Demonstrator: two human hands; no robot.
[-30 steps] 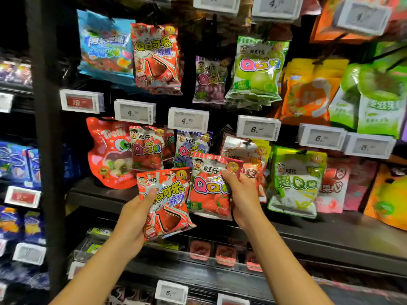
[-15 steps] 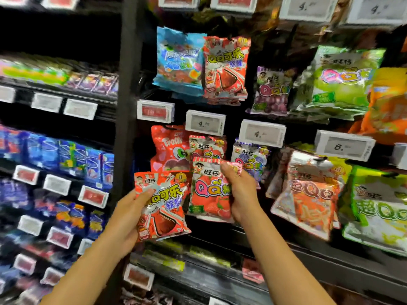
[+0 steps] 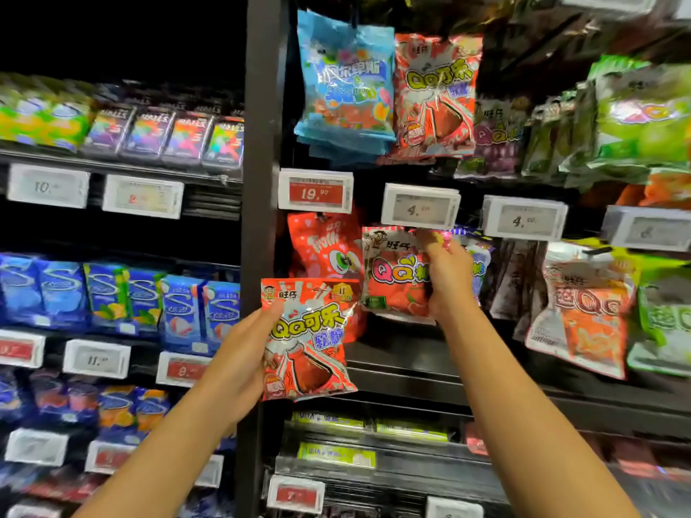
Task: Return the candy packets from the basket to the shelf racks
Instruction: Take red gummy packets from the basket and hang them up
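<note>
Just below the centre of the frame, the left hand (image 3: 239, 362) grips a red cola candy packet (image 3: 304, 340) by its left edge, thumb across the front, holding it upright in front of the black shelf post (image 3: 261, 143). Right of centre, the right hand (image 3: 447, 282) pinches the top right corner of a red strawberry candy packet (image 3: 394, 272), raised against the rack directly under a white price tag (image 3: 420, 205) reading 4. A red bag with an eye (image 3: 321, 248) hangs just left of it, beneath a red tag (image 3: 316, 190) reading 19. In the upper centre hang a blue packet (image 3: 346, 84) and a matching cola packet (image 3: 435, 95).
</note>
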